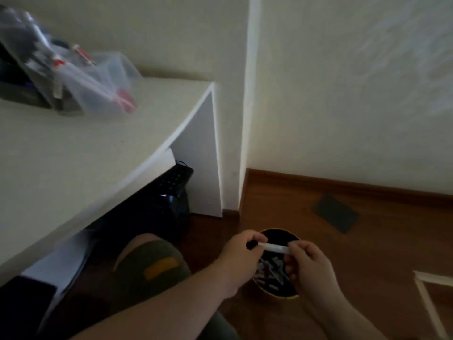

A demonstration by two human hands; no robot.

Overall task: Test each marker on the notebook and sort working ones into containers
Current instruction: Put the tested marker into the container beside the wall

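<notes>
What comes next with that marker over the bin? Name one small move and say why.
Probably pull the black cap off. Both hands, left hand and right hand, hold the white marker level above the round container on the floor, the left pinching the capped end. No notebook is in view, so testing must wait.

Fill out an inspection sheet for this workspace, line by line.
Surface: white desk at left, wooden floor below.
Job's things: marker with black cap held over a dark round container of markers on the floor.
Clutter: clear plastic bag of pens on the desk; dark flat object on the floor.
Grippers: left hand grips the cap end, right hand the barrel.
Cables: nothing seen.
Surroundings: cream wall, wooden skirting.
</notes>
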